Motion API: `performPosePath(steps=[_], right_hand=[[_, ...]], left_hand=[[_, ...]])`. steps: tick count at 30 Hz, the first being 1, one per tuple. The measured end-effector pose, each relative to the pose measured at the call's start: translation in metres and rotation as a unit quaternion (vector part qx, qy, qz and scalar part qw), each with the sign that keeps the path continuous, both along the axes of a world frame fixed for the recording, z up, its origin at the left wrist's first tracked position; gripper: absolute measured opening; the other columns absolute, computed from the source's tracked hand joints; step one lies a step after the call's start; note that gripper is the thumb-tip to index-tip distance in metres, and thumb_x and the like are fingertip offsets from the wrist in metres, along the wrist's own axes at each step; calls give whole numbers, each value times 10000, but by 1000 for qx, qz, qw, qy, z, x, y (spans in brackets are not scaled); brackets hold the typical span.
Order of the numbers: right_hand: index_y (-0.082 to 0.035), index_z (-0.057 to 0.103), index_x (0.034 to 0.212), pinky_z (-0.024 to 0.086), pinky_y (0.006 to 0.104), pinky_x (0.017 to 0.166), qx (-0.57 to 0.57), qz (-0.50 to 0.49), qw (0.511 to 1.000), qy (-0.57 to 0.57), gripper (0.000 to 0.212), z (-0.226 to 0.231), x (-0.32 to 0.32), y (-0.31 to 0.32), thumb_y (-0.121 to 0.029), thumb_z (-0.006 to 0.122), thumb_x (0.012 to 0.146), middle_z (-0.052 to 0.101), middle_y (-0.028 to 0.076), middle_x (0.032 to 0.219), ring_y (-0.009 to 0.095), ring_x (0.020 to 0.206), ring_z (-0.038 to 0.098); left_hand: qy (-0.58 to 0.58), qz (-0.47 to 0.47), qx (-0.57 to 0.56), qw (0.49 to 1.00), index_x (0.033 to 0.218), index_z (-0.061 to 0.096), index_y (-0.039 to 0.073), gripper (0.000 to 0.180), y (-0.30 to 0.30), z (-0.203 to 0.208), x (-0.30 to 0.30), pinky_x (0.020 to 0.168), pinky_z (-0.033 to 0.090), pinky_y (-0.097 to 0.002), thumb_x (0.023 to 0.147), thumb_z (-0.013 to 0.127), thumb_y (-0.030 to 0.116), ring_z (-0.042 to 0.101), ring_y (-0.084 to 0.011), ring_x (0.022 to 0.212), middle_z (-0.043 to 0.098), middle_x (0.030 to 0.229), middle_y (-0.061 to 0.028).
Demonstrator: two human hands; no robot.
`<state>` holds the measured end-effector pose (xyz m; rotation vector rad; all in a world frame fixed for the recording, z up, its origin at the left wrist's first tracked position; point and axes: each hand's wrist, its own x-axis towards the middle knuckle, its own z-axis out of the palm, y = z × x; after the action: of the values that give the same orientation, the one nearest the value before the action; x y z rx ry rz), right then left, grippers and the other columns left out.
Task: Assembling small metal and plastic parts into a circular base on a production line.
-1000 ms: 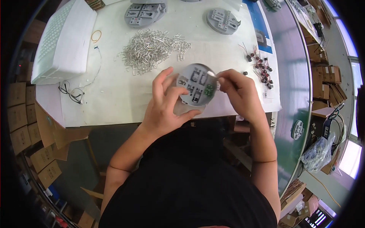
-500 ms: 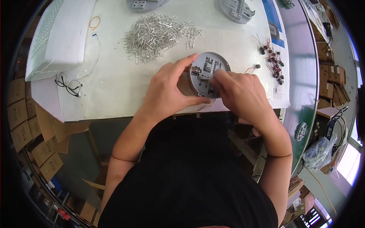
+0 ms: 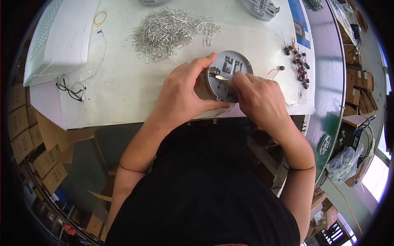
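Note:
A round grey plastic housing (image 3: 219, 67) with slots and raised parts inside is tilted up near the front edge of the table. My left hand (image 3: 178, 90) clasps its left side, fingers at the top rim and thumb at the lower rim. Over the right part of the housing, my right hand (image 3: 262, 92) is closed in a pinch. A slim shiny metal piece (image 3: 222, 78) sticks out from its fingertips toward the middle of the housing. The fingers hide the rest of that piece, so its exact kind cannot be made out.
Beyond my hands lies a heap of U-shaped metal pins (image 3: 164, 35). Small black parts with red wires (image 3: 301, 67) lie at the right. Another grey housing (image 3: 260, 8) sits at the far side. Eyeglasses (image 3: 74, 90) and a white foam box (image 3: 61, 41) are at left.
My right fingers have shifted slightly, and the shiny metal piece now shows more plainly at their tips. The left hand keeps its hold on the housing. The whole view has moved a little.

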<state>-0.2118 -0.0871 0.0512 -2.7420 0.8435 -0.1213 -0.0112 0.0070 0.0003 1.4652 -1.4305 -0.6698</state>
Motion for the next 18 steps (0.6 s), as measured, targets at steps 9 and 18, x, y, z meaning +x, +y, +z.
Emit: performPosePath(steps=[9, 18], right_hand=[[-91, 587, 981, 525, 472, 569, -11, 18, 1000, 15, 152, -3, 0, 1, -26, 692, 892, 641, 106, 755, 351, 674, 686], [-94, 578, 991, 530, 458, 546, -159, 48, 977, 135, 189, 20, 21, 11, -28, 683, 848, 638, 86, 720, 338, 620, 683]], left_hand=[[-9, 2, 1, 1000, 1431, 622, 54, 971, 1, 1, 0, 913, 580, -423, 587, 1049, 273, 718, -309, 1021, 750, 1145, -134], [-29, -4, 14, 999, 1452, 613, 79, 996, 0, 1, 0, 931, 565, -428, 587, 1050, 310, 719, -315, 1001, 753, 1152, -129]])
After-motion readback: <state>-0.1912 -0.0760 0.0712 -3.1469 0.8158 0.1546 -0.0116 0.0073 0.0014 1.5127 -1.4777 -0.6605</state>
